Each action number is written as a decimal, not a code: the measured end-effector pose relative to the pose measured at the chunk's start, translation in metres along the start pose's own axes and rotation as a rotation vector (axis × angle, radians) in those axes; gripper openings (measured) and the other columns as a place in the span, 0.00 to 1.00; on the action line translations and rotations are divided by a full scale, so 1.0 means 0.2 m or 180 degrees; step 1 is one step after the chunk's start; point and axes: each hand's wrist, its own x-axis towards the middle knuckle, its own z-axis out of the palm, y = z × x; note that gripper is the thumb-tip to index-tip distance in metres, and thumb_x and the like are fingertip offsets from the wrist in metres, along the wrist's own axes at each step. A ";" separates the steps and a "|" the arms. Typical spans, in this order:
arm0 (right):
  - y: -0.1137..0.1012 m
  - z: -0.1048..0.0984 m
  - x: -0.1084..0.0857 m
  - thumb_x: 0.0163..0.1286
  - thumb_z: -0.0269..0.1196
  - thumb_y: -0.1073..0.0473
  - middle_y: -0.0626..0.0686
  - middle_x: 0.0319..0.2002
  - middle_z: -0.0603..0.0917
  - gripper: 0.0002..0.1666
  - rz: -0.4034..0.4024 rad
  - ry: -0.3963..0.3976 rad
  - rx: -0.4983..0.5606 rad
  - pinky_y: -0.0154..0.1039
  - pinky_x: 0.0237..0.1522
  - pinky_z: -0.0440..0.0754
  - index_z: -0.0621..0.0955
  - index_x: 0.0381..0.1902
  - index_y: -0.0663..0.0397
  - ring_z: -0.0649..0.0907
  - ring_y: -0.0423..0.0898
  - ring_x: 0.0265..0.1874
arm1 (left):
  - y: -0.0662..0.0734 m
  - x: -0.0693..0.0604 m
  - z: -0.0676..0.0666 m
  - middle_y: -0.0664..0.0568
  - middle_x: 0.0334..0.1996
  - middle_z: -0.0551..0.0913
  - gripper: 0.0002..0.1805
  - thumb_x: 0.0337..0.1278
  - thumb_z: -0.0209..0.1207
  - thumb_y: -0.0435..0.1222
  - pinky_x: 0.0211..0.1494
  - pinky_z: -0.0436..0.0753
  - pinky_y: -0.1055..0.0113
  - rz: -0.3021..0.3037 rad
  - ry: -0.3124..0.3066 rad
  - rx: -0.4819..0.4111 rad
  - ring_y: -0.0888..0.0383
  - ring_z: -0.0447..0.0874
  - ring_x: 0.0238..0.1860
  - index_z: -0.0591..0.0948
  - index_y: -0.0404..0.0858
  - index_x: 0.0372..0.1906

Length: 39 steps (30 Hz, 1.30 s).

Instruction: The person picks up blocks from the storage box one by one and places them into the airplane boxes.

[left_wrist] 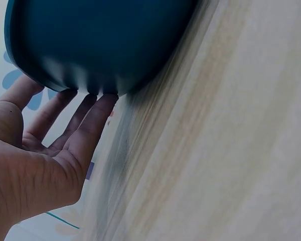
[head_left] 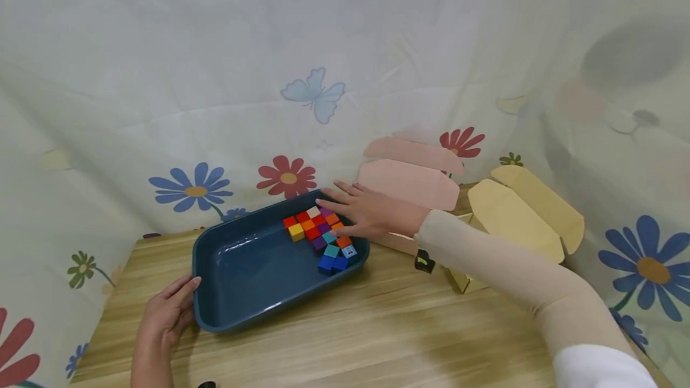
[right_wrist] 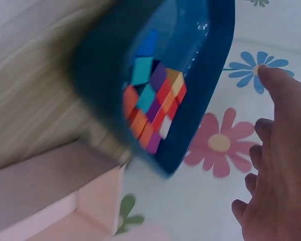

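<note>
A dark blue tray (head_left: 253, 280) lies slanted on the wooden table, with several small colored cubes (head_left: 311, 232) gathered at its right end. They are red, orange, yellow, purple, teal, blue and white. At the tray's left end, my left hand (head_left: 167, 311) touches the outer wall with nearly straight fingertips (left_wrist: 104, 103), the thumb at the rim. Over the right end, my right hand (head_left: 366, 211) is spread above the cubes and hides some of them. Nothing shows in its grasp. In the right wrist view its fingers stand apart from the cubes.
Right of the tray stands an open pink box (head_left: 409, 184), partly behind my right arm. Farther right is an open yellow box (head_left: 514, 220). A small black object (head_left: 424, 261) is by the boxes, and another dark one (head_left: 207, 384) at the bottom edge. Flowered cloth (head_left: 242, 106) hangs behind.
</note>
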 end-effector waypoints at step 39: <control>-0.28 0.27 0.72 0.70 0.68 0.50 0.49 0.78 0.64 0.45 -0.0067 -0.0484 -0.0401 0.40 0.70 0.70 0.63 0.80 0.42 0.69 0.45 0.73 | 0.00 -0.01 0.01 0.66 0.36 0.87 0.28 0.59 0.72 0.44 0.46 0.87 0.66 -0.0017 -0.0020 -0.0050 0.67 0.88 0.41 0.79 0.59 0.64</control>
